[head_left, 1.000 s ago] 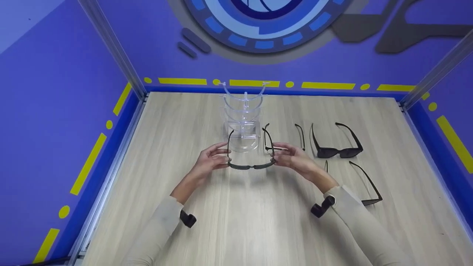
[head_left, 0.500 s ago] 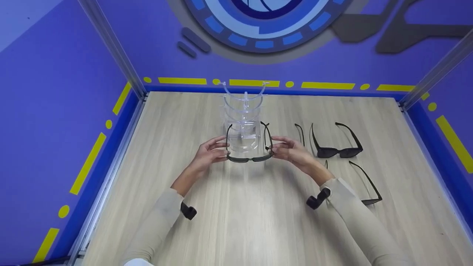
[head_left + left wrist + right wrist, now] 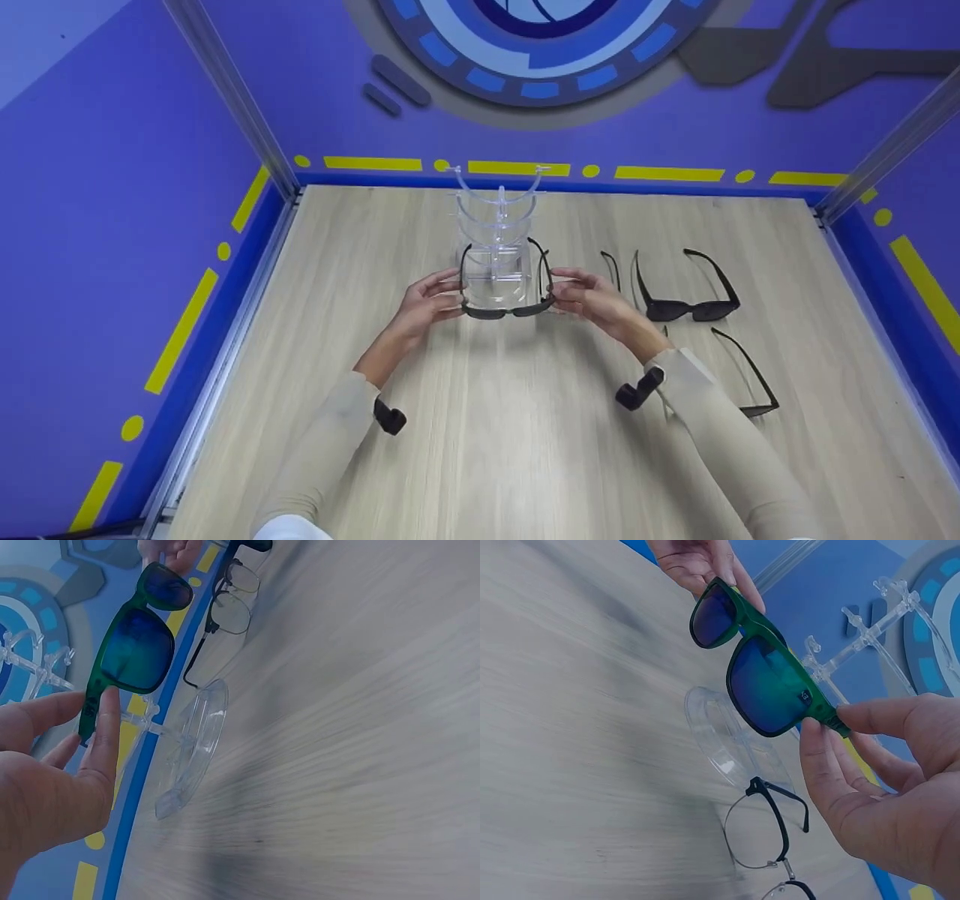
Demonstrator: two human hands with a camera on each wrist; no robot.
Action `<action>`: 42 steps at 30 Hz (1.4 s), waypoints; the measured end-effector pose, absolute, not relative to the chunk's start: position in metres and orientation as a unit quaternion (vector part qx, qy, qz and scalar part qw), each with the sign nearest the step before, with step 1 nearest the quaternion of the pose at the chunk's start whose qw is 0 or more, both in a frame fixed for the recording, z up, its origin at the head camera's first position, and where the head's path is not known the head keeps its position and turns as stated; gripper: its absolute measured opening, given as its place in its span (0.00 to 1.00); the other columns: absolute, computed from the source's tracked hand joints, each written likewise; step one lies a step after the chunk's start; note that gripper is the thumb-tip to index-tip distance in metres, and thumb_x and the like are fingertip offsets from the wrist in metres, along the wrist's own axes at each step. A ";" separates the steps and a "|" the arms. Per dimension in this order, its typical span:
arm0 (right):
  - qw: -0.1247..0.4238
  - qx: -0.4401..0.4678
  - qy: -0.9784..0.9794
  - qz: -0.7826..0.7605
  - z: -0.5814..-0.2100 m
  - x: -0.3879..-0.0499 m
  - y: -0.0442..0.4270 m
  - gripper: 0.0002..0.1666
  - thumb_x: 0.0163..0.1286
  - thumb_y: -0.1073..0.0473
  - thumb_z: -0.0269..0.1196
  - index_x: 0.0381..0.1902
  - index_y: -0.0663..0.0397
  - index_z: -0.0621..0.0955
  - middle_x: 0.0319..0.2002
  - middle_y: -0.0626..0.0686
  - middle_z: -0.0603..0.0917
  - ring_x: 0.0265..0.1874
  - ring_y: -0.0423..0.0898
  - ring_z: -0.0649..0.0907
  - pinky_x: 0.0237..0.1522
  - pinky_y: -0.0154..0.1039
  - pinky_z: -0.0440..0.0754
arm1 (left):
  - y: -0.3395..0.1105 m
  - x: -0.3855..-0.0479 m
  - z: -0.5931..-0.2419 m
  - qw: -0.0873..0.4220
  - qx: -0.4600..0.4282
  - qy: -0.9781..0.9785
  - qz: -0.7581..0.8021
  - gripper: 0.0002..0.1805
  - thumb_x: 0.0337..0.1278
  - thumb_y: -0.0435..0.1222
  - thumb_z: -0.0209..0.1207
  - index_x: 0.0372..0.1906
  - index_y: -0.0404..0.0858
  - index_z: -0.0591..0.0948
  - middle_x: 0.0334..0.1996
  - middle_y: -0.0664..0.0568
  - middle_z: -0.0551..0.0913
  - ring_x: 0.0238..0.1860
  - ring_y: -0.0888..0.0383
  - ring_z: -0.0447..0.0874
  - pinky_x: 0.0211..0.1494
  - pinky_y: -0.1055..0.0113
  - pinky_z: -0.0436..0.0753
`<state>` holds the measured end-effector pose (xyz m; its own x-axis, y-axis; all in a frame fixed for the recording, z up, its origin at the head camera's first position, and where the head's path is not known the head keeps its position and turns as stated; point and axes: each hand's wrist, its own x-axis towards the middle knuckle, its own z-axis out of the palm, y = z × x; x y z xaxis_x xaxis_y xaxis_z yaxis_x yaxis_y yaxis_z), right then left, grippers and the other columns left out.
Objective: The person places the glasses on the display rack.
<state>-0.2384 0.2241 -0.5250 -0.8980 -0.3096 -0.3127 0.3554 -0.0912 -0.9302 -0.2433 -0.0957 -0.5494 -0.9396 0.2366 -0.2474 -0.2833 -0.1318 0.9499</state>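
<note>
Green-framed sunglasses (image 3: 487, 313) with blue-green mirrored lenses (image 3: 765, 686) are held in the air, temples open and pointing away from me. My left hand (image 3: 429, 306) pinches one side near the hinge between thumb and fingers; my right hand (image 3: 598, 302) pinches the other side the same way. Just beyond them stands a clear plastic eyewear display stand (image 3: 501, 225) with several curved tiers. From the head view the sunglasses overlap its lower part; contact cannot be told. Clear-lens eyeglasses (image 3: 781, 829) with dark upper rims lie beside the stand's base, partly hidden by my right hand in the head view.
Dark sunglasses (image 3: 690, 310) lie open on the wooden table (image 3: 510, 450) to the right. Nearer to me, another dark pair (image 3: 761, 409) is partly covered by my right sleeve. Blue panels (image 3: 90, 247) wall in the table at the back and sides.
Both hands have carried the green sunglasses forward, away from me and closer to the display stand. Their grip looks the same. The other glasses have stayed put.
</note>
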 end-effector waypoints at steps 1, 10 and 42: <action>0.224 0.021 0.634 -0.740 -0.525 -0.240 0.223 0.34 0.74 0.73 0.56 0.75 0.71 0.61 0.47 0.52 0.82 0.44 0.41 0.86 0.59 0.36 0.85 | -0.096 -0.245 -0.550 0.172 -0.019 0.634 0.754 0.31 0.64 0.24 0.61 0.72 0.34 0.71 0.66 0.33 0.76 0.51 0.55 0.86 0.54 0.64 0.88; 0.212 0.027 0.623 -0.752 -0.526 -0.251 0.215 0.32 0.75 0.74 0.55 0.74 0.74 0.61 0.41 0.47 0.86 0.42 0.40 0.87 0.63 0.41 0.84 | -0.095 -0.260 -0.554 0.165 -0.043 0.631 0.757 0.29 0.65 0.24 0.60 0.70 0.35 0.73 0.61 0.39 0.80 0.55 0.51 0.85 0.54 0.65 0.88; 0.139 0.092 0.618 -0.768 -0.536 -0.292 0.190 0.28 0.76 0.72 0.56 0.71 0.73 0.67 0.43 0.49 0.81 0.42 0.39 0.84 0.71 0.44 0.76 | -0.087 -0.317 -0.558 0.125 -0.101 0.603 0.781 0.23 0.66 0.22 0.59 0.65 0.30 0.78 0.65 0.31 0.77 0.42 0.59 0.86 0.62 0.57 0.84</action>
<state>-0.2917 0.1900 -0.5358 -0.9444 -0.0989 -0.3137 0.3276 -0.1969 -0.9241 -0.3167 -0.0868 -0.5581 -0.9485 0.0736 -0.3082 -0.3168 -0.2409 0.9174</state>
